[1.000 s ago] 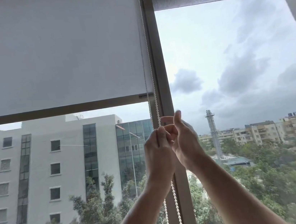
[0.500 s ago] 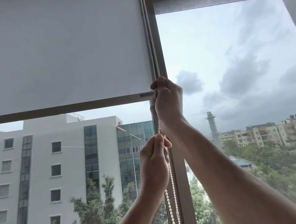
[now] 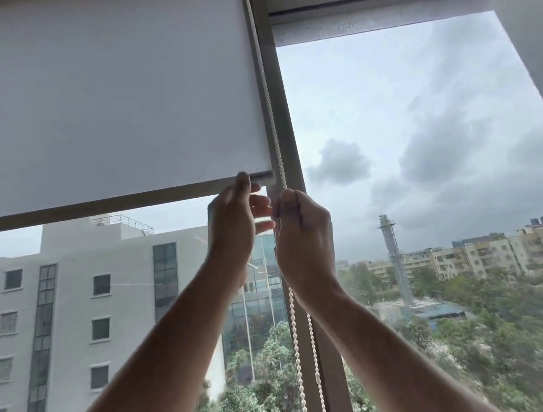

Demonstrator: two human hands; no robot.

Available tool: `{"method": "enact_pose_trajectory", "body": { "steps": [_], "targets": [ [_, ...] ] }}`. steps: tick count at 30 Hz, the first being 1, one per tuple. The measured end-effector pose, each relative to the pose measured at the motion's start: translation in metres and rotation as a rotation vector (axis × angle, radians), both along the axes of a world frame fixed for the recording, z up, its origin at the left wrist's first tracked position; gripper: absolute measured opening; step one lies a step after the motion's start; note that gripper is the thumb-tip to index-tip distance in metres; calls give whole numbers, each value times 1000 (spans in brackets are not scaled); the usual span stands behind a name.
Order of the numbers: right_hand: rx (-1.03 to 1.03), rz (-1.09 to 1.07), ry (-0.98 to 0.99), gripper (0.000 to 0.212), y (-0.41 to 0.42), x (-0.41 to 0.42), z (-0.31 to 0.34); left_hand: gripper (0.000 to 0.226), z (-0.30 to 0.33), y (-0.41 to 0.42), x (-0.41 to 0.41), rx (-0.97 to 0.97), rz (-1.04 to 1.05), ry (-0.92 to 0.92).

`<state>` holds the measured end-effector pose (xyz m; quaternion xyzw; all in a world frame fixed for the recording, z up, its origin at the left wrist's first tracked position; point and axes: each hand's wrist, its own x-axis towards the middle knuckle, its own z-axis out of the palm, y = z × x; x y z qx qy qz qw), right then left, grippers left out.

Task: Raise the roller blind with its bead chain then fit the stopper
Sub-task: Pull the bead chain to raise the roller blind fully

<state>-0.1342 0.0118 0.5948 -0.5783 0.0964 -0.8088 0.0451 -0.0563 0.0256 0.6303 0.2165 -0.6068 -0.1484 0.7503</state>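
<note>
Up ahead, the window (image 3: 411, 152) fills my view, with a grey upright frame post (image 3: 279, 108) splitting it in two. Over the left pane hangs the roller blind (image 3: 93, 98), its fabric down to about the middle of the glass, ending in a grey bottom bar (image 3: 91, 208). Beyond the glass stands a pale building (image 3: 71, 318) on the left, trees below it, and a cloudy sky on the right. I see my left hand (image 3: 233, 224) raised just under the blind's right corner, its fingers (image 3: 259, 204) loosely spread and pointing right toward the post; whether they touch anything I cannot tell. My right hand (image 3: 304, 239) sits just beside it, in front of the post, its fingers curled round the bead chain (image 3: 272, 119). That chain runs down along the blind's right edge, passes into my right fist, and comes out below as two white strands hanging side by side past my wrist. On the right strand a small white connector (image 3: 317, 377) shows lower down
</note>
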Motion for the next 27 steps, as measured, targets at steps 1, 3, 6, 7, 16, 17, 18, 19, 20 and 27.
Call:
{"method": "enact_pose_trajectory", "body": {
  "steps": [1, 3, 6, 7, 16, 17, 18, 19, 20, 27],
  "targets": [
    [-2, -13, 7, 47, -1, 0, -5, 38, 10, 5, -6, 6, -28, -12],
    [6, -36, 16, 43, -4, 1, -19, 37, 30, 15, -16, 42, -86, -20],
    [21, -38, 37, 39, -9, 3, -38, 40, 46, 25, -32, 123, -200, -39],
    [23, -32, 50, 40, -10, 2, -41, 41, 47, 25, -37, 126, -222, -19],
    [293, 382, 284, 54, -13, -48, -24, 48, 17, 19, -50, -90, 239, 38],
    [311, 345, 273, 55, -11, -51, -15, 48, 8, 17, -51, -99, 259, 15],
    [326, 309, 259, 57, -9, -54, -5, 48, -2, 13, -52, -105, 263, -2],
    [335, 291, 245, 58, -7, -55, 5, 47, -13, 10, -51, -115, 242, -8],
    [338, 289, 233, 57, -4, -55, 15, 47, -22, 6, -50, -130, 221, -11],
    [432, 410, 159, 39, 16, -17, 86, 46, -57, -6, -45, -204, 327, -69]
  ]
}}
